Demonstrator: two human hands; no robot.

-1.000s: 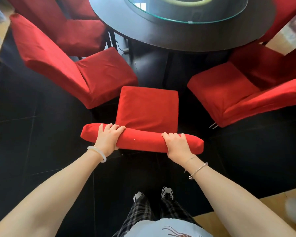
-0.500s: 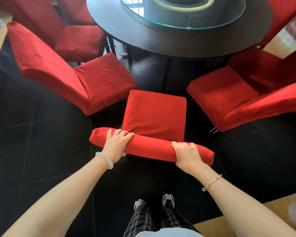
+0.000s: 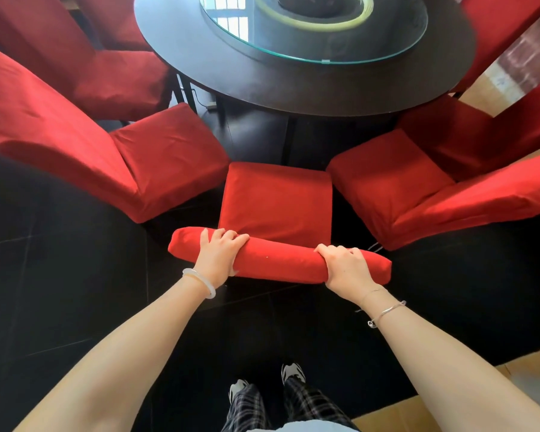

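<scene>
Now left grip (image 3: 217, 260) and right grip (image 3: 346, 269) each clasp the chair backrest (image 3: 281, 260), thumbs seemingly tucked underneath

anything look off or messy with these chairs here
Nothing spilled or broken. The chair back gripped by the left hand and right hand has a tiny white speck on its red cover. The left chair and right chair angle inward, crowding its seat.

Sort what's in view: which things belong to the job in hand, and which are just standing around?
In the job:
- middle red chair, gripped along the top of its back
- left hand
- right hand

Standing around:
- round table
- glass turntable
- left red chair
- right red chair
</scene>
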